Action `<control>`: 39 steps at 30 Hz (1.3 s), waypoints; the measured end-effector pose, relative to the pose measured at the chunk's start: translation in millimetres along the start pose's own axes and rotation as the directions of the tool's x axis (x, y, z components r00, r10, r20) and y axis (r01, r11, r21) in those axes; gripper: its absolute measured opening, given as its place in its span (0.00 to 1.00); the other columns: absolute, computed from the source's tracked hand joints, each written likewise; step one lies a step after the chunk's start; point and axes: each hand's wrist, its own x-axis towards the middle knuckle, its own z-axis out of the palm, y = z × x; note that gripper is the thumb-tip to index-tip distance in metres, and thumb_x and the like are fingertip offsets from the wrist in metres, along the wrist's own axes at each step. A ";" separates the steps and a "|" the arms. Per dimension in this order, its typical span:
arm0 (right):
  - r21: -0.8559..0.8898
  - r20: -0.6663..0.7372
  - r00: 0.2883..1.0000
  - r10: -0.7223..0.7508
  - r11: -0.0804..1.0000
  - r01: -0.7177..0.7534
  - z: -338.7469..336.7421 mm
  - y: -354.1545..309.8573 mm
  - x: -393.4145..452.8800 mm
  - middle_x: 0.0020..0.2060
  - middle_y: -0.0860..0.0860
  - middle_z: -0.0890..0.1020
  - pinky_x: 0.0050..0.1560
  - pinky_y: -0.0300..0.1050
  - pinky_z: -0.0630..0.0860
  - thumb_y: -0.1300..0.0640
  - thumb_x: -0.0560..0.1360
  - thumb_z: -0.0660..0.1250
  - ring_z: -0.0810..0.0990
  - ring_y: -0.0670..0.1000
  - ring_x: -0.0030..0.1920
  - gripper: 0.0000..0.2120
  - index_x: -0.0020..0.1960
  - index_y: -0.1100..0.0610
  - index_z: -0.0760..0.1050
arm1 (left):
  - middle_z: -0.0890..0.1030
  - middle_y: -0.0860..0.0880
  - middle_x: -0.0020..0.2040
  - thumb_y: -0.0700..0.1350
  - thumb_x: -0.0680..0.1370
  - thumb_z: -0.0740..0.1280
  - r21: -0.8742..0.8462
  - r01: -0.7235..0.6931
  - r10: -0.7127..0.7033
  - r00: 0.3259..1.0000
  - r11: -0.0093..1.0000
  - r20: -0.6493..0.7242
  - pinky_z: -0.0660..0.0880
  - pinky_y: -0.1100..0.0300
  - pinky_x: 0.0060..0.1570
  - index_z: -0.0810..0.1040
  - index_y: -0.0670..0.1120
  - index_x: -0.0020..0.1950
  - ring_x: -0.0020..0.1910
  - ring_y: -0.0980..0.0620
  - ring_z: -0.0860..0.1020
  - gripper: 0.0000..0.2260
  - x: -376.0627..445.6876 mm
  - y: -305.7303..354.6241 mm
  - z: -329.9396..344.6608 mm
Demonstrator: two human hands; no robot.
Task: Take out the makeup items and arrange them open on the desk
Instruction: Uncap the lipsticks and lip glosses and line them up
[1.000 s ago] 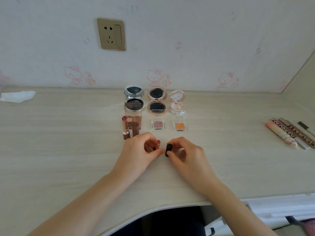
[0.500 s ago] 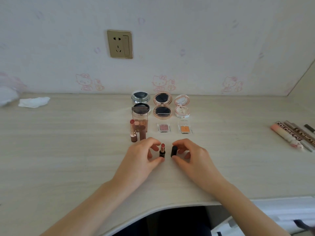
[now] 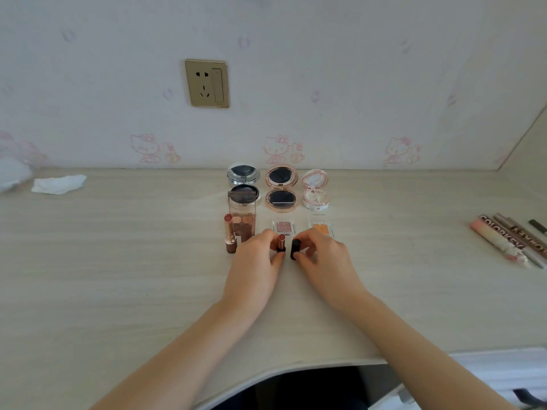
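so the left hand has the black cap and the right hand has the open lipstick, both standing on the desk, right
Not quite: the hands are swapped. In the head view the left hand holds the open lipstick and the right hand holds the black cap. Both do stand on the desk.

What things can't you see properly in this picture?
- The base of the small lipstick, head view: the left hand covers it.
- The bottom of the black cap: the right hand wraps it.
- The pens at the right: the frame edge cuts them off.
- The white thing at the far left: blurred and cut off.
- Printing on the small eyeshadow pans: too small.
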 end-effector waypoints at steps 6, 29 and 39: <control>-0.014 -0.034 0.999 0.012 1.000 -0.012 4.8 3.2 12.9 0.37 0.39 0.75 0.38 0.29 0.69 0.61 0.71 0.67 0.75 0.40 0.39 0.08 0.48 0.49 0.75 | 0.82 0.49 0.44 0.39 0.74 0.69 0.002 0.062 -0.062 0.998 0.998 -0.030 0.71 0.59 0.39 0.77 0.44 0.49 0.36 0.51 0.75 0.05 5.4 -0.1 7.5; -0.066 -0.041 0.997 -0.059 0.996 0.056 -11.0 2.1 -7.6 0.54 0.52 0.76 0.50 0.35 0.69 0.66 0.74 0.64 0.74 0.46 0.47 0.19 0.64 0.59 0.70 | 0.77 0.53 0.50 0.37 0.74 0.69 0.012 0.034 -0.033 0.999 0.999 -0.010 0.74 0.61 0.47 0.72 0.48 0.64 0.40 0.55 0.76 0.20 -22.1 5.0 -5.7; -0.364 0.044 0.995 -0.092 0.926 0.102 -70.3 25.9 -55.8 0.62 0.53 0.74 0.57 0.42 0.69 0.60 0.78 0.60 0.73 0.54 0.61 0.19 0.69 0.58 0.68 | 0.78 0.52 0.58 0.42 0.77 0.65 0.156 -0.263 0.246 0.961 0.952 0.123 0.71 0.64 0.55 0.76 0.49 0.64 0.61 0.56 0.73 0.15 -52.6 50.3 13.3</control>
